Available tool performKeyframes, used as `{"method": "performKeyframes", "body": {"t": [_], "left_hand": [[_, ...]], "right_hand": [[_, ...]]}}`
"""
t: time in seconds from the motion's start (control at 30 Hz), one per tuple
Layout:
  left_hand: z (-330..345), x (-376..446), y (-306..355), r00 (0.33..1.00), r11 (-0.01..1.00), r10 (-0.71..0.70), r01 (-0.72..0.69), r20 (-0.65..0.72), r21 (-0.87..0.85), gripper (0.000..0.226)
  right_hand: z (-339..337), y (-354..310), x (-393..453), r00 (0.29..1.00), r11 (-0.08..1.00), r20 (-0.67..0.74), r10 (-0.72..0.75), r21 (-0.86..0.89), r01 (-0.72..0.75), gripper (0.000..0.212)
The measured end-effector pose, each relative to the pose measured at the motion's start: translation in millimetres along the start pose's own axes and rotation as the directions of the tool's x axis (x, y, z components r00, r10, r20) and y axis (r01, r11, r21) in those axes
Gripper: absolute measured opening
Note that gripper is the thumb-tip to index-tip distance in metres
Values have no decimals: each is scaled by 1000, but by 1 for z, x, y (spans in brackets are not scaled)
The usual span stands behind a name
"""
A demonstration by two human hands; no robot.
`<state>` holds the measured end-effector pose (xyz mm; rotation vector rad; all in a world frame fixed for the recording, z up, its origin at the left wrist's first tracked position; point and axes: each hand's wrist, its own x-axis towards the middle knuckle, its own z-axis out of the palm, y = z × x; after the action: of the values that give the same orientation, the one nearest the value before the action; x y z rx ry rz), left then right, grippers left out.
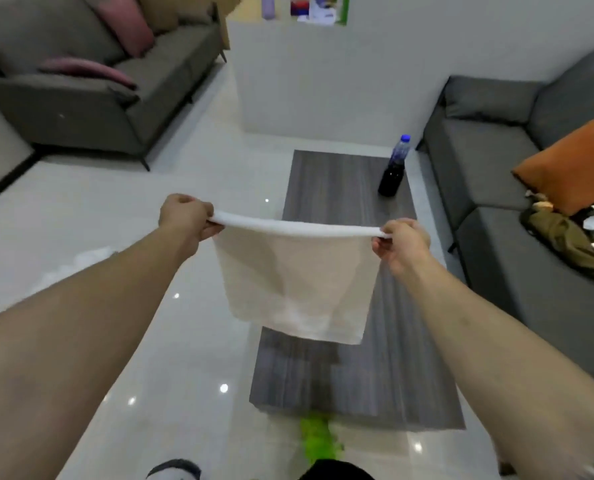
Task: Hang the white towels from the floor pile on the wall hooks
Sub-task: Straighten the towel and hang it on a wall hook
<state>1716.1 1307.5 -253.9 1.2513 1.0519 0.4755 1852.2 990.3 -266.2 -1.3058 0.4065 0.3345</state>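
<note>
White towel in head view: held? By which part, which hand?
Yes. The white cloth towel is held by its top edge: left hand pinches the left corner, right hand the right corner. The rest hangs free.

Floor (91, 216): glossy pale tiles reflecting ceiling lights. Low grey wood-grain coffee table (344, 372) at centre, carrying a dark bottle with blue cap (393, 169). Dark grey sofa (91, 95) far left with pink cushions (126, 26); second grey sofa (489, 174) right with an orange cushion (569, 168). White partition wall (323, 84) behind.
</note>
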Motion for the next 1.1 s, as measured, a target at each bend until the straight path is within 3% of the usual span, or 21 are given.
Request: {"method": "performKeyframes", "body": {"t": [0.07, 0.17, 0.27, 0.33, 0.43, 0.53, 0.67, 0.83, 1.0, 1.1], "left_hand": [[-24, -11, 43, 997, 995, 63, -65, -32, -71, 24], [-64, -24, 96, 983, 974, 155, -168, -94, -152, 35], [-108, -47, 132, 932, 952, 293, -304, -214, -23, 43], [-140, -66, 145, 880, 936, 352, -334, -319, 110, 42], [-190, -99, 152, 771, 915, 400, -309, -496, 258, 37], [-243, -136, 150, 607, 880, 472, -281, -639, 383, 27], [-326, -194, 138, 428, 870, 484, -138, -763, 474, 25], [-431, -282, 120, 278, 772, 532, 230, -800, 593, 18], [-537, -377, 107, 189, 673, 629, 353, -754, 650, 15], [-599, -433, 91, 127, 732, 604, 301, -787, 611, 9]], "right_hand": [[34, -32, -13, 989, 997, 122, -79, -10, 81, 28], [93, -72, -29, 933, 979, 314, -173, -48, 197, 36], [150, -97, -53, 835, 896, 474, -281, -183, 405, 46], [183, -105, -70, 718, 727, 594, -361, -303, 616, 47], [230, -106, -101, 450, 372, 744, -494, -288, 883, 35], [276, -93, -145, 237, 233, 816, -527, -130, 964, 22], [331, -55, -219, 51, 206, 866, -497, 61, 977, 22], [383, 13, -346, -116, 131, 905, -408, 184, 974, 22], [406, 84, -509, -217, 299, 926, -310, 311, 902, 12], [412, 125, -607, -285, 452, 915, -285, 391, 802, 15]]}}
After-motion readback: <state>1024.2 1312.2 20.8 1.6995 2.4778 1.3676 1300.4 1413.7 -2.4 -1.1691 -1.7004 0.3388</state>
